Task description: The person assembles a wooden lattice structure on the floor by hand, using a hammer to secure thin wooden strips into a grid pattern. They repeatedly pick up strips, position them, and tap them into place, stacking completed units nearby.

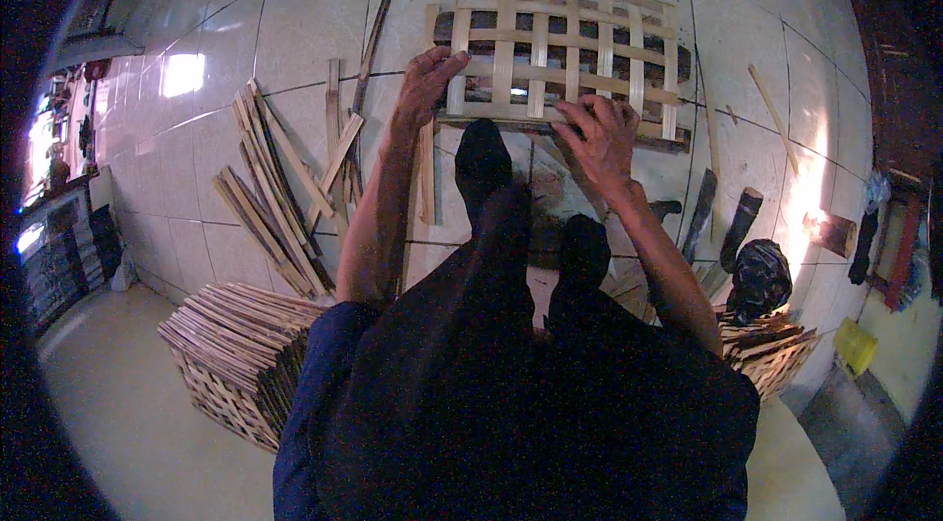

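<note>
A woven panel [539, 54] of flat, pale bamboo-like strips lies in front of my feet, its open grid showing dark pieces underneath. My left hand [429, 82] is closed on the panel's left edge, fingers over the near-left corner. At the near edge, right of the middle, my right hand [601, 143] has its fingers bent and pinched on the strips; what lies under the fingertips is partly hidden. A dark wooden board [678, 140] shows beneath the panel's near-right corner. My dark-covered left foot [481, 163] reaches close to the panel's near edge.
Loose split strips [270, 187] lie on the tiled floor [226, 118] at left. Stacked woven panels [241, 334] stand near left, with another stack [771, 354] at right under a black bundle [761, 277]. Dark stick-like tools [742, 226] and a yellow container [856, 346] are at right.
</note>
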Demonstrator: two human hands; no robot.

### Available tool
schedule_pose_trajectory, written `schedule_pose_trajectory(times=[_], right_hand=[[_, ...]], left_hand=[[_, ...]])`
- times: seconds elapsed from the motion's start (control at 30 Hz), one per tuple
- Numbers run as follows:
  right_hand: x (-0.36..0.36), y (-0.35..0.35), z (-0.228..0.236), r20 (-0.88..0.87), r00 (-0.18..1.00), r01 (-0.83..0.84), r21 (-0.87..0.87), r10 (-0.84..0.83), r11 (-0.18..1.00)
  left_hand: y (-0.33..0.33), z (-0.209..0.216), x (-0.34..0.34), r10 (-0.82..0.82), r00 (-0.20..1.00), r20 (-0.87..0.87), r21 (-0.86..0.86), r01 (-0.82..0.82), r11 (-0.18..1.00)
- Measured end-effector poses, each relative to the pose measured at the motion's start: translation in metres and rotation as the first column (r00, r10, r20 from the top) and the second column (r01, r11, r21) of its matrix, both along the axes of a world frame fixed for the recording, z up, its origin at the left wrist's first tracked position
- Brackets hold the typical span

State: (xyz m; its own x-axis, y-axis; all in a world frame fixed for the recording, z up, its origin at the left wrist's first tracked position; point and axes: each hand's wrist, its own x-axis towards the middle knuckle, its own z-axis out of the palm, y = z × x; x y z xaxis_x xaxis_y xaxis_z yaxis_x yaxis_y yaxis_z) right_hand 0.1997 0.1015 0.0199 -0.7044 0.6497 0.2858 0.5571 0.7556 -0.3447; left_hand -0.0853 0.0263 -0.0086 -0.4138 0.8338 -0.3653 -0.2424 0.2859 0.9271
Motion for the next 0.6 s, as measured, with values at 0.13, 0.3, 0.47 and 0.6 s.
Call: schedule_pose_trajectory(times=[0.13, 0.3, 0.47, 0.6], right_hand=[[0.000, -0.001, 0.003, 0.012, 1.000, -0.001, -0.006, 0.001, 1.000], [0.001, -0.001, -0.008, -0.028, 1.000, 0.010, 0.039, -0.009, 0.999], [0.001, -0.001, -0.020, -0.013, 1.000, -0.001, -0.019, 0.001, 1.000], [0.002, -0.001, -0.017, -0.031, 0.999, 0.032, -0.015, -0.032, 0.999]], left_hand=[[-0.001, 0.003, 0.002, -0.018, 1.000, -0.012, -0.028, 0.018, 0.999], [0.002, -0.005, -0.008, -0.154, 0.913, -0.378, -0.126, 0.114, 0.985], [-0.006, 0.006, 0.000, -0.026, 1.000, -0.004, -0.065, 0.026, 0.998], [-0.002, 0.004, -0.003, -0.090, 0.986, -0.139, -0.039, 0.086, 0.996]])
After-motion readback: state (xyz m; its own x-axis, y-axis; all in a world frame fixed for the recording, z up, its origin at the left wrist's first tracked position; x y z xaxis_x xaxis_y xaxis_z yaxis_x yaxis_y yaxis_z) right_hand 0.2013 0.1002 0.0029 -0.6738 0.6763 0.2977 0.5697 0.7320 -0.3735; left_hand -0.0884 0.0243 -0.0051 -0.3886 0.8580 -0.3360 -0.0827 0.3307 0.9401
